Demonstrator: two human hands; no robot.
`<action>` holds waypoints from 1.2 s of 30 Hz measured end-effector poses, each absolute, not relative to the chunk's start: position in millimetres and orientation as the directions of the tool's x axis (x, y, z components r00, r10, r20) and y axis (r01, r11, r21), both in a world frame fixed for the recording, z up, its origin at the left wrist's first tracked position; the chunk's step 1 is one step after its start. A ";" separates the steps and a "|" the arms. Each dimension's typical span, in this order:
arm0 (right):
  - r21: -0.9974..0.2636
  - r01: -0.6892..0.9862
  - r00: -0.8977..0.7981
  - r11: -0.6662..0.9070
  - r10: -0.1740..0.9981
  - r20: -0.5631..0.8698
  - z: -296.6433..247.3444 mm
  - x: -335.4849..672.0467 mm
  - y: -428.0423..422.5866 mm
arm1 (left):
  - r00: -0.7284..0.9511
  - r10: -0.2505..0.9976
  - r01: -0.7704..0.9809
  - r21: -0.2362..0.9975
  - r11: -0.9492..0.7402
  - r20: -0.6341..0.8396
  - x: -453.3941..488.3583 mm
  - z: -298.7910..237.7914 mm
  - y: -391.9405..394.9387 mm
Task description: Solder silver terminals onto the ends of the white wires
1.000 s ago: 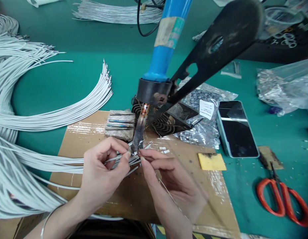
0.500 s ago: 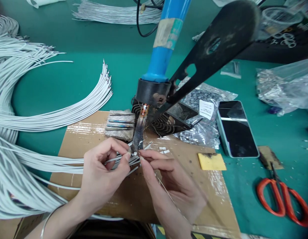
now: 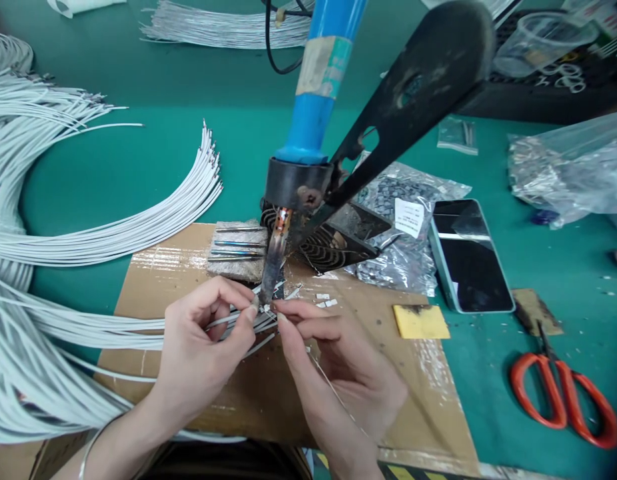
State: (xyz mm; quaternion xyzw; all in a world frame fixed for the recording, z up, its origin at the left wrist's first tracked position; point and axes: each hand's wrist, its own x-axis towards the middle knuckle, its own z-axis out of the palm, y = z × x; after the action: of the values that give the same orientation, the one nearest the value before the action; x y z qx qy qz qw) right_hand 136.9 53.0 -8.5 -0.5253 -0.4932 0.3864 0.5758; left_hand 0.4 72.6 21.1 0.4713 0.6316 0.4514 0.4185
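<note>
My left hand is closed in a pinch on a white wire, its end by the soldering iron's tip. My right hand is also closed, thumb and forefinger meeting just right of the tip. A thin silvery strand of solder wire runs through this hand and trails past the palm. The blue-handled soldering iron sits in a black metal stand, tip pointing down between my fingertips. Small white pieces lie just beyond my right fingers. My fingertips hide most of the joint.
Bundles of white wires cover the left side. Under my hands lies a cardboard sheet. A grey block with metal rods sits behind the left hand. To the right are a yellow sponge, a phone, red-handled scissors and plastic bags.
The whole view has shifted slightly, so everything appears a little further left. Both hands keep their pinches at the iron's tip, with hardly any other movement.
</note>
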 end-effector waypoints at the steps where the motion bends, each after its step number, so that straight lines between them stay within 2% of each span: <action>1: -0.986 0.074 0.219 0.149 0.962 0.162 -8.9 137.0 53.2 | -0.204 0.973 0.216 0.965 0.151 -0.107 0.3 20.9 72.5; 22: -0.983 0.091 0.219 0.162 0.959 0.178 -9.6 138.2 50.0 | -0.210 0.973 0.209 0.968 0.138 -0.094 2.8 22.7 74.0; 36: -0.991 0.075 0.223 0.109 0.967 0.124 -9.7 138.0 52.0 | -0.217 0.968 0.152 0.975 0.161 -0.126 3.0 22.2 74.4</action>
State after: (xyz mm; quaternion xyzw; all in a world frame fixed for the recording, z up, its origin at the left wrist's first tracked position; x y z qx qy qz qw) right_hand 138.0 52.0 -9.7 -0.5387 -0.4833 0.3938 0.5667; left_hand 3.0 74.4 22.2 0.4485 0.6246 0.4673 0.4364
